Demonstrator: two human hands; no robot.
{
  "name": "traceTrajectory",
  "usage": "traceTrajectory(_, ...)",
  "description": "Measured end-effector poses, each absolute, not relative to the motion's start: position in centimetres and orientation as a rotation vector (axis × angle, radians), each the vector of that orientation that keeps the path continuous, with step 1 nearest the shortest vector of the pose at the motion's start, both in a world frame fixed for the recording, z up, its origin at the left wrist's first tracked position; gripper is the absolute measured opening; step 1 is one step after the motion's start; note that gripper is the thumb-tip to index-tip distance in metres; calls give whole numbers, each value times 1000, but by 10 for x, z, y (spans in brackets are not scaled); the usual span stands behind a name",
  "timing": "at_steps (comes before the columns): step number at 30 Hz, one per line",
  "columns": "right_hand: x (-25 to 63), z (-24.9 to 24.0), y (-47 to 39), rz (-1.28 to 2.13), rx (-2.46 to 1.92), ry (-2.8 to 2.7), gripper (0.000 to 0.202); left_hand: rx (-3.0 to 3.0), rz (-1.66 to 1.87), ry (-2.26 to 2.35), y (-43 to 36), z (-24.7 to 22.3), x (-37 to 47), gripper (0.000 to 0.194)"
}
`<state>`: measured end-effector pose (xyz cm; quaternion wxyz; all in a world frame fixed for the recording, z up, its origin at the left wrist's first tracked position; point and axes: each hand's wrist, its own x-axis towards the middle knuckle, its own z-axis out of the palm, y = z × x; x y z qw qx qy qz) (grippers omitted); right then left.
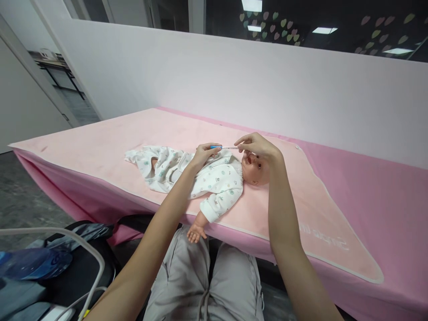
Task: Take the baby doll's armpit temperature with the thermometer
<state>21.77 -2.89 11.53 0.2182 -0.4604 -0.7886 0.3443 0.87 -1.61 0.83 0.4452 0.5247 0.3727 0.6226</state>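
Observation:
A baby doll [219, 177] in a white printed outfit lies on its back, its head [254, 169] to the right and one arm hanging over the near edge. Above its chest, a thin glass thermometer [229, 147] with a blue end is held level between both hands. My left hand [203, 154] is closed on the blue end. Fingers of my right hand [257, 145] pinch the clear end, close over the doll's face, and my wrist covers part of the head.
A peach mat [110, 129] covers the table over a pink cloth [361, 178]. Behind it rises a white partition [234, 84]. At lower left, a chair holds a plastic bottle [36, 263] and clothing, with a white cable [90, 249] arching across.

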Motion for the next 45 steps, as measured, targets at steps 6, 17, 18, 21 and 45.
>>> traceTrajectory(6, 217, 112, -25, 913, -1266, -2217, 26, 1278, 1553, 928, -17, 9, 10, 32)
traceTrajectory(17, 214, 113, -27, 927, -1304, -2196, 25, 1315, 1537, 889, -16, 7, 10, 31)
traceTrajectory(18, 214, 113, -27, 936, -1295, -2200, 25, 1318, 1537, 891, -17, 8, 10, 32)
traceTrajectory(21, 213, 113, -28, 953, -1280, -2195, 24, 1309, 1538, 898, -19, 11, 12, 34)
traceTrajectory(45, 214, 113, -24, 1004, -1271, -2220, 27, 1332, 1552, 936, -19, 11, 10, 28)
